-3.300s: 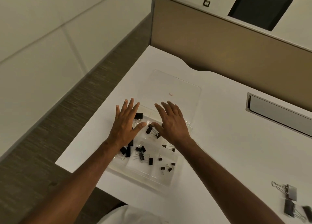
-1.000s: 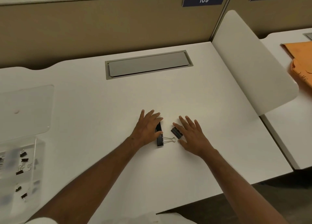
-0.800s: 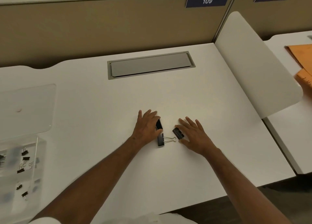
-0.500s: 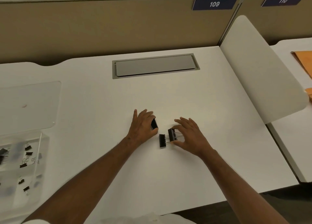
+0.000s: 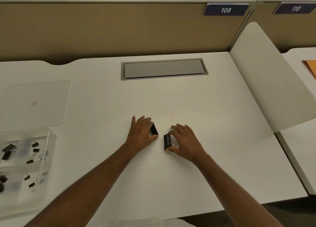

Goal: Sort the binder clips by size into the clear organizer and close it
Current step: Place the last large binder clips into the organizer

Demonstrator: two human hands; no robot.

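My left hand (image 5: pixel 141 133) grips one large black binder clip (image 5: pixel 153 129) at the middle of the white desk. My right hand (image 5: pixel 185 140) pinches two large black binder clips (image 5: pixel 167 141) held together by their wire handles, a little to the right. The clear organizer (image 5: pixel 48 141) stands open at the far left edge, with several small and medium black clips in its compartments. Its clear lid (image 5: pixel 37 103) lies flat behind it.
A grey cable hatch (image 5: pixel 164 69) is set into the desk (image 5: pixel 188 184) at the back. A tan partition (image 5: pixel 111 28) with number plates 109 and 110 runs behind. A white divider panel (image 5: pixel 266 76) stands at the right, with an orange folder (image 5: pixel 310 67) beyond it.
Both hands left the organizer and reached the large clips at the desk's middle. In the last second the left hand closed on one clip and the right hand gathered the other two.
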